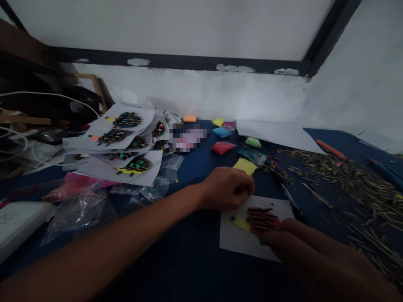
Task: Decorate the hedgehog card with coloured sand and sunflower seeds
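Observation:
A white sheet of paper (231, 241) lies in front of me, bearing a small animal figure with a yellow clay head (242, 223) and a red clay body (255, 228). Striped sunflower seeds (263, 218) stick out of the body in rows. My left hand (228, 187) rests at the sheet's upper edge with its fingers curled closed; what they hold, if anything, is hidden. At the figure's right side, my right hand (304, 245) has its fingertips pressed together against the red clay. I cannot make out anything between them.
Loose sunflower seeds (355, 184) cover the right side of the blue table. Packets of coloured clay, including a red packet (222, 147) and a yellow packet (245, 166), lie ahead. Finished-looking seed figures on stacked papers (138, 140) and plastic bags (83, 209) are at left.

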Tool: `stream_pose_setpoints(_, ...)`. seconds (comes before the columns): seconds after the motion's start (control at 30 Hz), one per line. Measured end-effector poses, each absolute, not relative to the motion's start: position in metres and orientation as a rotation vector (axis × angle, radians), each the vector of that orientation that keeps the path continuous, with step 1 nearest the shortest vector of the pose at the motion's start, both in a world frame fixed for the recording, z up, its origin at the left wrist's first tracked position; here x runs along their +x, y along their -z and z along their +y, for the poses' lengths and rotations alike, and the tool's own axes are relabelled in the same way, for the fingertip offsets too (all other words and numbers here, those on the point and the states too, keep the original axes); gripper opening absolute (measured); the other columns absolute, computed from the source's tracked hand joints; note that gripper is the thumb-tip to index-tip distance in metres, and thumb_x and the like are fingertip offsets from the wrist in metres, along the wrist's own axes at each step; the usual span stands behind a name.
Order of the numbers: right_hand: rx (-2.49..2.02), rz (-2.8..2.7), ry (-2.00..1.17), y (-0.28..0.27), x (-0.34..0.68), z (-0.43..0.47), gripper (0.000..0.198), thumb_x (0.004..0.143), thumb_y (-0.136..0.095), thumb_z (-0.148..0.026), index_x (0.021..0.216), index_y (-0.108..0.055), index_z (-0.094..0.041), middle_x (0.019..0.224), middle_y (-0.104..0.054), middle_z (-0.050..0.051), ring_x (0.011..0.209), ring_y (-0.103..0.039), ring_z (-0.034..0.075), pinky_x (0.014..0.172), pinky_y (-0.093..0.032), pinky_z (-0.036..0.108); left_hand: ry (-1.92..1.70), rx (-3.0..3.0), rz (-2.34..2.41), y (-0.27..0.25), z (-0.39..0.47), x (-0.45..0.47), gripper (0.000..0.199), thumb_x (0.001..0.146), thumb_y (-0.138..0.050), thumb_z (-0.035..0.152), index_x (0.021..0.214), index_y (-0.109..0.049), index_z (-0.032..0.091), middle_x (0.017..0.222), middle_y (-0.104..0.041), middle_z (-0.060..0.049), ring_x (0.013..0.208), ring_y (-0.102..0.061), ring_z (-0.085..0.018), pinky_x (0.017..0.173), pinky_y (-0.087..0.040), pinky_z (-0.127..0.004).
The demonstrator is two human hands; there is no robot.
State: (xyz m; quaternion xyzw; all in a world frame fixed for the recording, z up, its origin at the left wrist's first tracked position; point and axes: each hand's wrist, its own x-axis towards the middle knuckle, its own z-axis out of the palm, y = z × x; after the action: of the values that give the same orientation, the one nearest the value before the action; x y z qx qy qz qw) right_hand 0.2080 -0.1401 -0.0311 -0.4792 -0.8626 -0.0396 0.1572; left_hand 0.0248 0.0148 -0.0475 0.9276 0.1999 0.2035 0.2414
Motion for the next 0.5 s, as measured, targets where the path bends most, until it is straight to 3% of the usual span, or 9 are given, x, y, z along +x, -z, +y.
stream_pose_setpoints(0.2,-1.379,-2.458,0.222,0.0304,0.2115,-0.137,0.034,0.086,-0.045,-0.013,0.104,-0.068,-0.031,0.097,-0.077,0.001,0.063,-0.071,0.014,0.043,-0.046,0.017,-0.546,2.554,0.549,0.0459,0.0139,0.0256,0.021,0.078,-0.052,0.012,0.087,-0.069,0.018,0.087,-0.068,-0.001,0.076,-0.059,-0.012,0.067,-0.039,-0.022)
stream_pose_setpoints(0.5,-1.382,-2.449,0.302,0.0343,0.2077,-0.1381,0.045,0.083,-0.042,-0.007,0.113,-0.067,-0.031,0.108,-0.076,0.002,0.082,-0.075,0.018,0.053,-0.055,0.02,-0.536,2.555,0.549,0.0464,0.0149,0.0256,0.02,0.078,-0.052,0.012,0.088,-0.069,0.018,0.09,-0.069,-0.001,0.076,-0.059,-0.012,0.068,-0.04,-0.023)
